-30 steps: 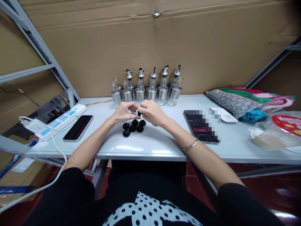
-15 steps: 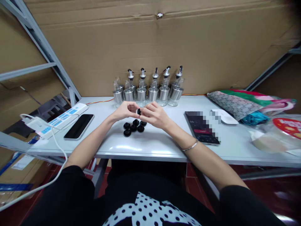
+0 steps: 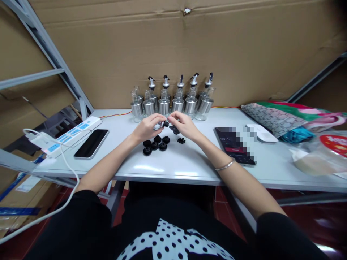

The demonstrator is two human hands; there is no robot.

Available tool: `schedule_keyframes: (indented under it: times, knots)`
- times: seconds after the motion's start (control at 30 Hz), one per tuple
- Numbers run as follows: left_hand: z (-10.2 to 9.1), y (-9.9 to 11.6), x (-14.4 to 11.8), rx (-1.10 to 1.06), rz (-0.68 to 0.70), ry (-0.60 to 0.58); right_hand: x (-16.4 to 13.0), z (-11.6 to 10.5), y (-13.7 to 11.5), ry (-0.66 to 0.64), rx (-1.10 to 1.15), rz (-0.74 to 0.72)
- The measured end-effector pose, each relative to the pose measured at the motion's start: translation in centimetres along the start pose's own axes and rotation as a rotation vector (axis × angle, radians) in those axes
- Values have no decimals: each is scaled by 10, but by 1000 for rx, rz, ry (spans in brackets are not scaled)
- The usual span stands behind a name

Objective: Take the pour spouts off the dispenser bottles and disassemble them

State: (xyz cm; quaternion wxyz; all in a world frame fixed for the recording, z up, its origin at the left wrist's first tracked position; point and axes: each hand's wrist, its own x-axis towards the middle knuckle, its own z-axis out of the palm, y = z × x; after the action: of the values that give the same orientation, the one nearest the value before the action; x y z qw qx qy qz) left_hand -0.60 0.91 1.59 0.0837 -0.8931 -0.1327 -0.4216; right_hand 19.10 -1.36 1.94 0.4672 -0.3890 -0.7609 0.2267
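Over the white table, my left hand pinches a small silver spout piece. My right hand grips a black ribbed stopper joined to that piece's black end. Just below my hands lies a cluster of several black round stoppers. A few smaller black parts lie to their right. Behind my hands stands a row of glass-and-steel oil bottles, some with pourer tops.
A black phone and a white power strip with a cable lie at the left. At the right are a dark tablet, a white mouse, patterned bags and a plastic bag. Cardboard lines the back.
My hands lifted a little toward the bottles and drew slightly apart, exposing the black ribbed stopper in my right fingers. The small black parts on the table are now uncovered.
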Motion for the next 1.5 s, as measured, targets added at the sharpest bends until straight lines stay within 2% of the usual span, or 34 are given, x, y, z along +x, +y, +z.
schedule_keyframes:
  times: [0.1, 0.2, 0.4, 0.6, 0.83, 1.1, 1.2, 1.33, 1.43, 1.5]
  knots:
    - [1, 1, 1, 38, 30, 21, 1, 1, -5, -116, 215, 123]
    - [1, 1, 1, 46, 26, 30, 1, 1, -7, -171, 347, 198]
    - [2, -3, -1, 34, 18, 18, 0, 3, -6, -144, 385, 221]
    - [-1, -5, 2, -23, -7, -3, -1, 5, -6, -88, 224, 75]
    - [-7, -5, 5, -91, -39, -24, -3, 5, -6, -65, -225, -229]
    - [-9, -6, 6, -141, -104, -44, -2, 3, -1, -75, -436, -457]
    - [-10, -6, 7, -203, -192, -53, -3, 2, -6, -123, -603, -502]
    - [-11, -7, 6, -385, -420, -58, -4, 3, -11, -131, -764, -554]
    - [-9, -9, 3, -528, -557, -88, -5, 5, -10, -118, -769, -592]
    - [-8, -9, 3, -534, -558, -83, -5, 5, -7, -76, -703, -588]
